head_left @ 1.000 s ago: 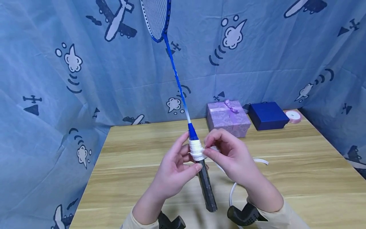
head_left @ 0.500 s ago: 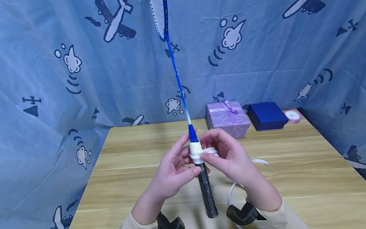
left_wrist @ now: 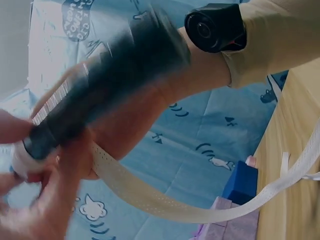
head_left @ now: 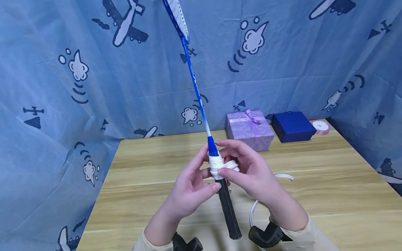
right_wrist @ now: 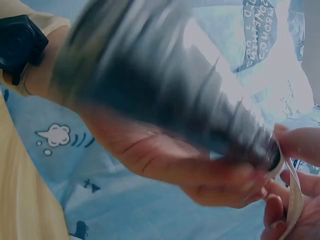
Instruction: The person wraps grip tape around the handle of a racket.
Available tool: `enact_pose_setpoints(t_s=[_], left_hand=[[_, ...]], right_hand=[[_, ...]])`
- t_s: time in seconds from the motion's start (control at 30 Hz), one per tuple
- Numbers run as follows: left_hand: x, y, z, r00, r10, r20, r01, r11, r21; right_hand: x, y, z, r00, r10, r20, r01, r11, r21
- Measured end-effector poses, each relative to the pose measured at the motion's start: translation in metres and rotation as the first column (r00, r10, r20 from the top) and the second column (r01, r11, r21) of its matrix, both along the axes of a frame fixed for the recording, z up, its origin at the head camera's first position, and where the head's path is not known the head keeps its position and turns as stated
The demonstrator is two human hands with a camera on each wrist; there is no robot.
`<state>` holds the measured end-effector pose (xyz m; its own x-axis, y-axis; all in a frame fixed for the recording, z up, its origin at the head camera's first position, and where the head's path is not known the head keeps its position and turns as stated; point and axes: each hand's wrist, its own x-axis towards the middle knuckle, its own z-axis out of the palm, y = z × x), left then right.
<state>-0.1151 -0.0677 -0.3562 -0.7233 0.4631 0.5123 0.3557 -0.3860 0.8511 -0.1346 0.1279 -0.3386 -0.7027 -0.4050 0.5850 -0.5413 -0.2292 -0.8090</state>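
Observation:
A blue badminton racket (head_left: 194, 80) stands tilted above the table, its head cut off by the top of the head view. White perforated grip tape (head_left: 215, 164) is wound round the upper handle; the handle below it is black (head_left: 229, 212). My left hand (head_left: 190, 190) holds the handle from the left, thumb in front just under the tape. From the right, my right hand (head_left: 251, 170) pinches the tape at the wrapped part, a short loop showing above its thumb. In the left wrist view the tape strip (left_wrist: 200, 215) hangs off in a long curve. The handle (right_wrist: 150, 75) is blurred in the right wrist view.
Along the table's back edge stand a purple gift box (head_left: 251, 136) with a bow, a dark blue box (head_left: 293, 127) and a roll of pink ribbon (head_left: 321, 127). The tape's loose end (head_left: 284, 176) lies right of the right forearm. A patterned blue curtain (head_left: 150, 69) hangs behind.
The racket has turned about its long axis, its head going from half-facing to nearly edge-on and past. The right hand has shifted slightly left with the tape, and more of the tape loop shows.

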Motion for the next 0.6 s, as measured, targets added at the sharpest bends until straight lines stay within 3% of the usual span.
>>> enact_pose_setpoints(t_s=[0.1,0.2,0.27,0.37,0.6], left_hand=[[0.0037,0.0020,0.0028,0.987,0.156,0.030,-0.151,0.982,-0.117],[0.0074,0.0064,0.0056,0.952,0.307,0.007,-0.298,0.928,-0.226],[0.0091,0.0085,0.0064,0.932,0.363,-0.014,-0.355,0.900,-0.252],[0.0101,0.0090,0.0069,0.928,0.372,-0.023,-0.367,0.900,-0.236],[0.0087,0.0011,0.0074,0.966,0.244,0.081,-0.234,0.965,-0.116]], right_hand=[[0.0003,-0.0026,0.0000,0.997,-0.075,-0.007,0.075,0.997,0.035],[0.0002,-0.0061,-0.0018,0.990,-0.137,-0.042,0.140,0.989,0.055],[0.0003,-0.0079,-0.0032,0.985,-0.162,-0.058,0.165,0.985,0.054],[0.0000,-0.0083,-0.0046,0.982,-0.172,-0.072,0.176,0.984,0.042],[-0.0005,-0.0041,-0.0020,0.992,-0.098,-0.081,0.102,0.994,0.049]])
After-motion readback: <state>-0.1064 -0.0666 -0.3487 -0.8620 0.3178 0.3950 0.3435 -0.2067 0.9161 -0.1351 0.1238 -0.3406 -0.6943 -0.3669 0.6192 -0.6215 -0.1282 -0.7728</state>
